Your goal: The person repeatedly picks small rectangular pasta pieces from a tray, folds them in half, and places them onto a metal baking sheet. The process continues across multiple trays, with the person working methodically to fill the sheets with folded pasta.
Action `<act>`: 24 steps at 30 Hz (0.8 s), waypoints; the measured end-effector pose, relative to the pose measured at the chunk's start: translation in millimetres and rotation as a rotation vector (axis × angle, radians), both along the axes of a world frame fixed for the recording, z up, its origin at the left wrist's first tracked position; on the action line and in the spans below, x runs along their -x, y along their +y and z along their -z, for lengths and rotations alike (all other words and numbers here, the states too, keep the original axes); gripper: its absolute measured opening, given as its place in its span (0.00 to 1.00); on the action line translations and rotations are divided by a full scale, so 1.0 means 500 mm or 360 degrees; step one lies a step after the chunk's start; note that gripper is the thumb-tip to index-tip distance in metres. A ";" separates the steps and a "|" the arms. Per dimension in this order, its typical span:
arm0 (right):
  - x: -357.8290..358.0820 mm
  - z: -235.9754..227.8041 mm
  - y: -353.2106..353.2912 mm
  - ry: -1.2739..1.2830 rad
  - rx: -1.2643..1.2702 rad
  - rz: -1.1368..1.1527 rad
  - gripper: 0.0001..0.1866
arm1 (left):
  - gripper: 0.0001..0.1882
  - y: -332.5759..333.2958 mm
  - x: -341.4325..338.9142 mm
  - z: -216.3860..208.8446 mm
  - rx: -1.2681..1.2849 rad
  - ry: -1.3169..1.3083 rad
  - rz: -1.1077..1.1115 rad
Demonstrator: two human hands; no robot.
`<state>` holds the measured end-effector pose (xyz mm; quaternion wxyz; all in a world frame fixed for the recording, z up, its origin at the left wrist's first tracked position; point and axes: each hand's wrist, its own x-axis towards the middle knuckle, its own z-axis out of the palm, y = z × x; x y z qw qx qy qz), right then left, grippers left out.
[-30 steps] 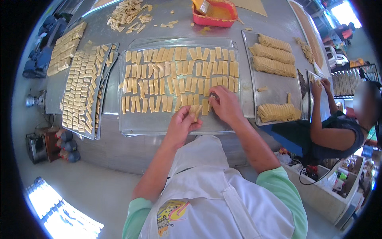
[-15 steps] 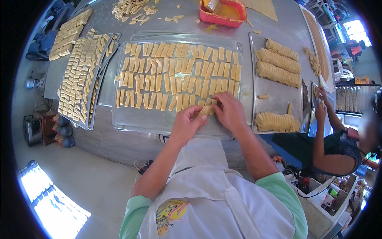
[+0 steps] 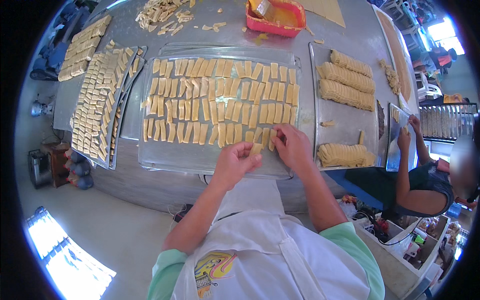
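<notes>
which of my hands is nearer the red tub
Right: the right hand is across the middle tray from the red tub; the left hand is farther left, closer to you.

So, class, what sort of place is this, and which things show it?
Probably a bakery or small food workshop: pale strips that look like dough lie in rows on a metal tray, a brush rests in a red tub, and another tray at right holds more.

Flat, pale-yellow dough strips (image 3: 195,110) lie in four uneven rows on the metal tray (image 3: 190,156), roughly lengthwise toward its near edge; one pinched strip (image 3: 256,149) slants near the tray's front right.
</notes>
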<state>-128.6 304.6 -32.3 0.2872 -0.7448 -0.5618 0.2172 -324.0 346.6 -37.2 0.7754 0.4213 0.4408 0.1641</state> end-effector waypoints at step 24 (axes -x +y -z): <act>-0.044 -0.017 0.006 0.0019 0.0027 -0.0019 0.09 | 0.19 0.024 -0.061 0.001 -0.0057 0.0024 0.0012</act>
